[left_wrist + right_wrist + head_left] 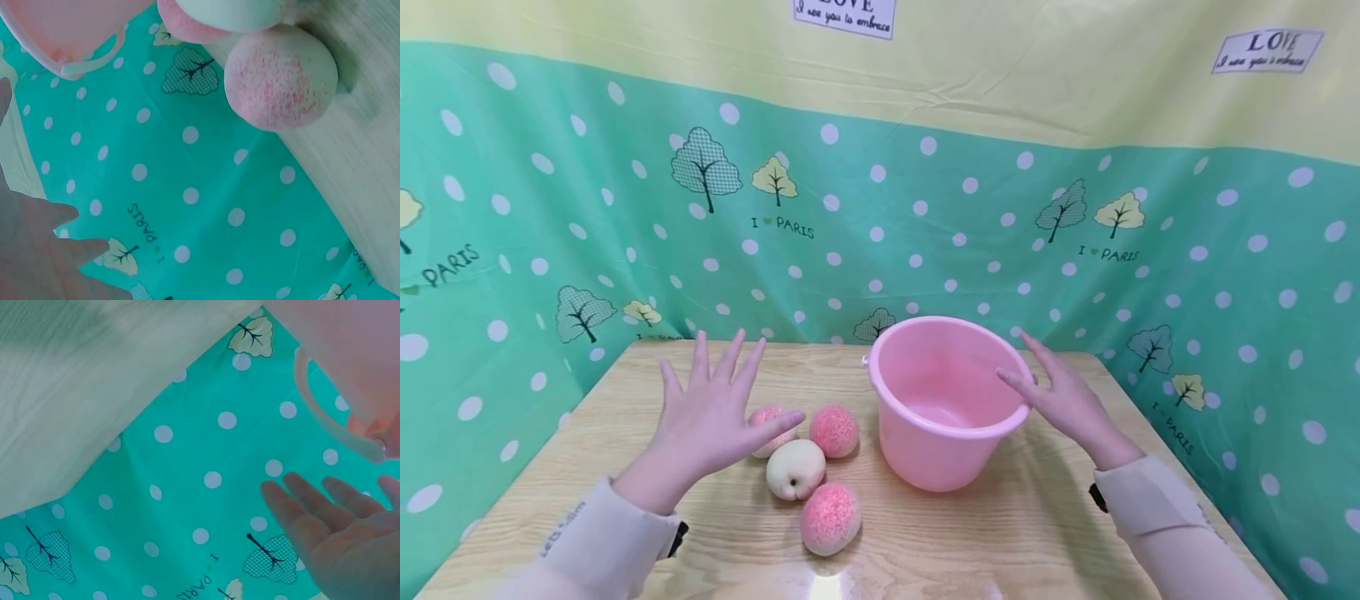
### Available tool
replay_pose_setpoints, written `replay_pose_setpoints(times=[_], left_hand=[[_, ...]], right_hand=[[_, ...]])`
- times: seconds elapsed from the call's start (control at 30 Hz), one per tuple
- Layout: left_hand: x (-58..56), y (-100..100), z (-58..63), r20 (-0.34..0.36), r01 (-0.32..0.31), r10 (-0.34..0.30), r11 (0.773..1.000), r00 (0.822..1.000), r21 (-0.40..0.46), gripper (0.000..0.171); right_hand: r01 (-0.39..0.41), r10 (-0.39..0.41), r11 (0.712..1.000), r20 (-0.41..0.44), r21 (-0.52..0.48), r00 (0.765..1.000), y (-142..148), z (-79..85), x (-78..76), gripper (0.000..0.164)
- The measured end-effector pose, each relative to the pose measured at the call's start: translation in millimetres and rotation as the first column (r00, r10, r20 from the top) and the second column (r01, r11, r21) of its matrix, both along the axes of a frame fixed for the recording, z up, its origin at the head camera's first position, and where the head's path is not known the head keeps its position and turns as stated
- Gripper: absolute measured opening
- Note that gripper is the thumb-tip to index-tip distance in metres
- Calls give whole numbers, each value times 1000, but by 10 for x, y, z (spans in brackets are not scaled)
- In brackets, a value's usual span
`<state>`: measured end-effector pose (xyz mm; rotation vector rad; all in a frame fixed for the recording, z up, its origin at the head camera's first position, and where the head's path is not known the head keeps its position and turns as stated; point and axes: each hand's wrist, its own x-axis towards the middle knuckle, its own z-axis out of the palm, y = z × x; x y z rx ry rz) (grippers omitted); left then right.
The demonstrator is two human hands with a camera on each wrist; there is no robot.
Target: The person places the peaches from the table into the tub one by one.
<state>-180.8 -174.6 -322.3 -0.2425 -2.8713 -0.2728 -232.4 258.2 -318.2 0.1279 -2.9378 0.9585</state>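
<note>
My left hand [711,417] is spread wide above the table, its thumb overlapping one of the pink and white peaches [769,427] in the head view. Close by lie a deep pink peach [834,432], a pale peach [796,470] with its stem dimple showing, and a speckled pink peach [831,519] nearest me. A pink bucket [951,446] stands upright to their right, and no fruit shows inside it. At its right rim is my right hand [1071,404], fingers extended. The right wrist view shows this hand's straight fingers beside the bucket's handle [334,428].
The wooden table [737,558] has a polka-dot curtain [880,225] hanging behind it and along both sides. Dark bands [678,539] show at the cuffs of my sleeves [610,533].
</note>
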Motion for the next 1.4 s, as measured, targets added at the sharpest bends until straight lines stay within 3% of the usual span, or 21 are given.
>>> replay_pose_setpoints(times=[0.33,0.6,0.9,1.13,1.4], left_hand=[[70,81,-59,-26,33,-34,999,999,-19,112],[148,206,-106,-30,90,-92,995,995,-52,111],[242,347,-306,-65,156,-164,982,984,-107,109],[298,413,-396,-95,189,-201,975,975,-118,105],[343,457,-479,-137,233,-252,963,958,-138,106]], right_hand=[[-92,74,982,-112,-166,991,14,-164,-41,78],[-117,99,971,-92,-211,991,14,-210,-44,71],[-116,113,954,-25,-277,993,2,-246,-33,72],[-86,100,920,18,-383,995,-17,-276,-41,69],[-84,98,884,8,-460,995,-54,-320,-65,64]])
